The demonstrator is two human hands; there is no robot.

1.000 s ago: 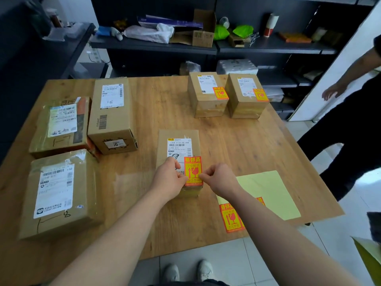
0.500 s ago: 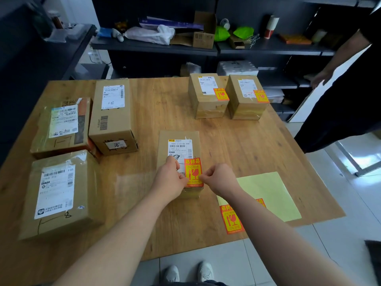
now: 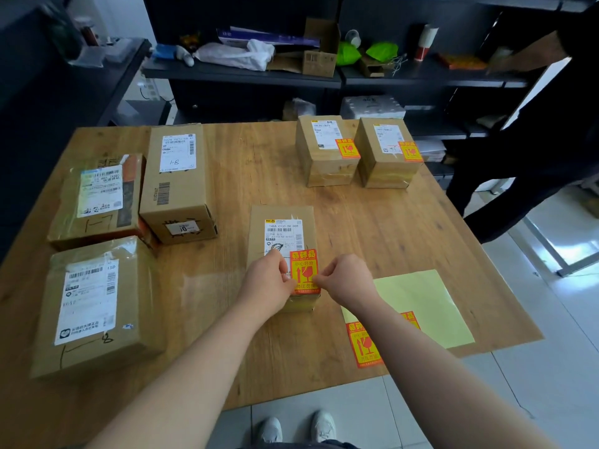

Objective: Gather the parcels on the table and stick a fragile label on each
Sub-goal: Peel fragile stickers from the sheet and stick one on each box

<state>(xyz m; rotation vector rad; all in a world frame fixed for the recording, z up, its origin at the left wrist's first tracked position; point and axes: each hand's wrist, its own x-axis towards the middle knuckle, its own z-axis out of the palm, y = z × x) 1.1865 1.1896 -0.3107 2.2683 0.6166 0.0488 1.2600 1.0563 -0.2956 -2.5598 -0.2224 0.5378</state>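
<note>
A small brown parcel (image 3: 281, 218) lies in the middle of the wooden table (image 3: 389, 222). An orange-red fragile label (image 3: 304, 268) sits on its near right corner, partly over the white shipping label. My left hand (image 3: 266, 281) pinches the label's left edge and my right hand (image 3: 347, 280) pinches its lower right edge, fingers curled. Two parcels at the back, one (image 3: 325, 163) beside the other (image 3: 384, 166), each carry a fragile label. Three larger parcels on the left, the tall one (image 3: 176, 189), a taped one (image 3: 97, 202) and the nearest one (image 3: 94, 306), show none.
A yellow backing sheet (image 3: 421, 303) with remaining fragile labels (image 3: 363, 346) lies at the table's near right, partly under my right forearm. A person in dark clothes (image 3: 525, 150) stands at the right, reaching to the dark shelves (image 3: 246, 72) behind the table.
My hands stay at the label's edges with hardly any movement. The person at the right has moved closer to the shelves.
</note>
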